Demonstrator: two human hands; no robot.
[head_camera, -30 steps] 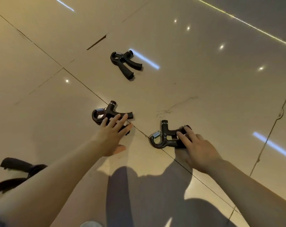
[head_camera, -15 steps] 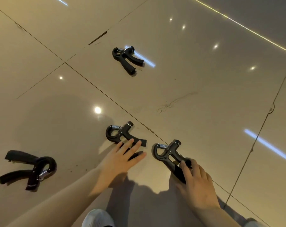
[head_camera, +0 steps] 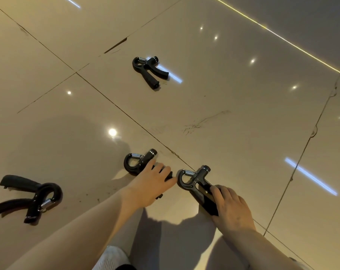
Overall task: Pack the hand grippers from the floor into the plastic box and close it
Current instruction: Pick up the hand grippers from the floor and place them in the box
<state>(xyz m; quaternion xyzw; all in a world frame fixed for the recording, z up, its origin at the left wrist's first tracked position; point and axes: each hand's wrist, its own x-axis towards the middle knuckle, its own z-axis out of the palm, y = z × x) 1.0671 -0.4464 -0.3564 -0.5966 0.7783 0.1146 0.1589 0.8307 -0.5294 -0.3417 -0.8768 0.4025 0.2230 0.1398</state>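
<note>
Early going: left hand clutches one black sprung hand gripper, right hand grasps its grey neighbour alongside; two more black grippers lie apart from it, no box visible.

Four hand grippers lie on the floor: one far away, one far left, and two close together, middle one left of right one.
</note>
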